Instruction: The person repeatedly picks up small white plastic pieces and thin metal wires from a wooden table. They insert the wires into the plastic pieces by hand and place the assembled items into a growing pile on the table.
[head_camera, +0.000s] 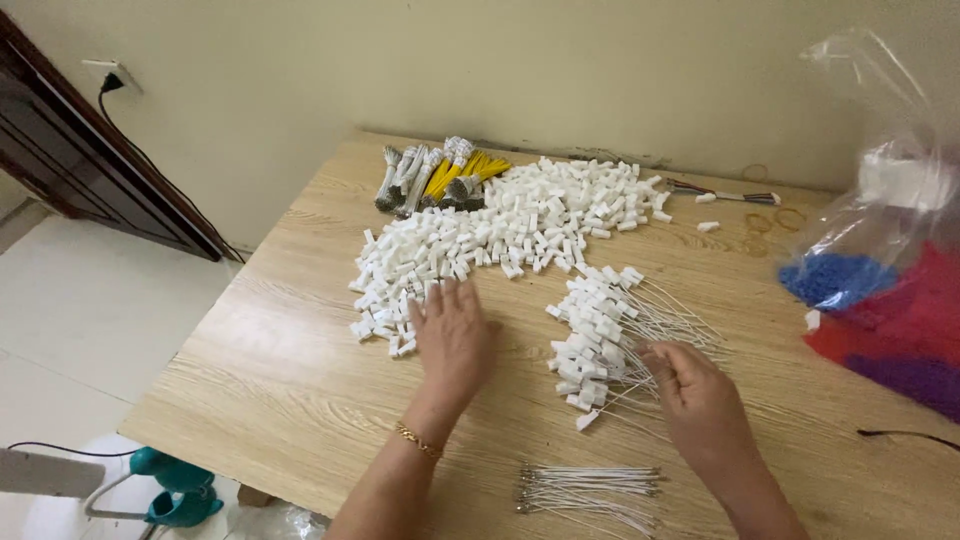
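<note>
Table (300, 400); right hand (700, 400) fingers' grip unclear.

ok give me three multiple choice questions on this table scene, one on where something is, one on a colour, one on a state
1. Where does the left hand rest?
A. at the near edge of the loose white connector pile
B. on the clear plastic bag
C. on the wall socket

2. What colour are the wires bundled beside the grey ones at the far side of the table?
A. green
B. yellow
C. black

3. How do the wired connectors under the right hand lie?
A. stacked in a box
B. hanging off the table
C. in a loose heap, thin wires fanning right

Answers: 1 A, the palm lies flat among white pieces; 2 B, the yellow wire bundle shows plainly; 3 C, wires spread out on the wood.
</note>
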